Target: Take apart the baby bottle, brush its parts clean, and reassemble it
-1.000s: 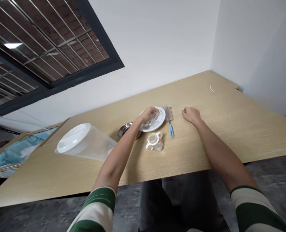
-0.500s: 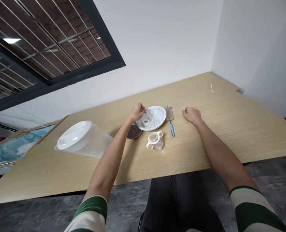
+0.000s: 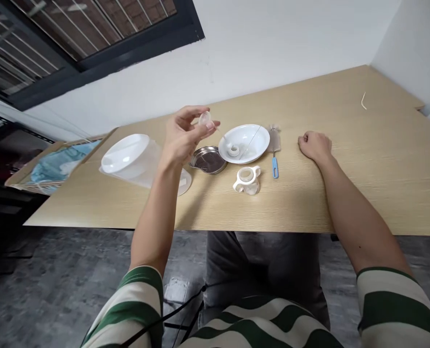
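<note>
Two bare hands appear in the head view, and we locate all items relative to the white bowl [image 3: 261,138] on the tabletop [image 3: 294,208]. Above and to the left of the bowl, we hold our left hand [image 3: 183,134] raised, its thumb and fingers clamped on a small clear piece [image 3: 204,117]. To the right of the bowl, beyond the brush [image 3: 275,167], our right hand [image 3: 316,146] rests on its side of the tabletop with the fingers curled together in a fist. Inside the bowl we note a white ring [image 3: 233,151] and a thin line crossing the interior. Just left of the bowl lies a round metal dish [image 3: 209,160]; we cannot tell whether their rims touch. Farther left, a translucent container [image 3: 133,162] lies on its side, partly hidden by our left forearm. On the near side of the bowl we find a two-handled cup [image 3: 247,180]. The brush, with its blue handle, lies just right of the bowl, and a thin pale strip [image 3: 363,101] lies well apart, far to the bowl's right.
</note>
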A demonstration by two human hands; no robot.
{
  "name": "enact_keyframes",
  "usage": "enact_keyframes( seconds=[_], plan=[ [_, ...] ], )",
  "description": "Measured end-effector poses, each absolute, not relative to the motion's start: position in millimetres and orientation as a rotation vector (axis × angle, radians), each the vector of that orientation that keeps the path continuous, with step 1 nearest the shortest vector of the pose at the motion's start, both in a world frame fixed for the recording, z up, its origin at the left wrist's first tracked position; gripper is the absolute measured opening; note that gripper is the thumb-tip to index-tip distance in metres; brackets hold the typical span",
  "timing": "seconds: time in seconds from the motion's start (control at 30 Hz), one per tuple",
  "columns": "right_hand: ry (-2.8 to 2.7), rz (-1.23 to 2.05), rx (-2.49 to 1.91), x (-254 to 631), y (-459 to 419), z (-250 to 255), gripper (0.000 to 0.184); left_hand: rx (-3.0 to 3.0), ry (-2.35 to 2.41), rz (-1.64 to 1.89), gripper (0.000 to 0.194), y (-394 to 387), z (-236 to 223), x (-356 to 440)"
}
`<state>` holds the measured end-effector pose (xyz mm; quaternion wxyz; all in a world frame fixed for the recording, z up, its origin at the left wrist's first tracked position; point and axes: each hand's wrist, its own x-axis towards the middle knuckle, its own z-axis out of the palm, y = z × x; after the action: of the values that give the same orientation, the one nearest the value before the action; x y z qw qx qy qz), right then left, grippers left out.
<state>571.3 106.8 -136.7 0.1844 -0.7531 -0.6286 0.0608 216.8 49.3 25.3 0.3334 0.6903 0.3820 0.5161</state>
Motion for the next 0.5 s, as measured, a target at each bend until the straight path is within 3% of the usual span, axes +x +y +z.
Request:
enact_keyframes(
  seconds=[0.5],
  plan=[
    [-1.734,0.183,-2.140,569.6,105.3,-133.4,0.031,1.579,0.903,1.197,0.045,2.2,3.1,239.2]
  ],
)
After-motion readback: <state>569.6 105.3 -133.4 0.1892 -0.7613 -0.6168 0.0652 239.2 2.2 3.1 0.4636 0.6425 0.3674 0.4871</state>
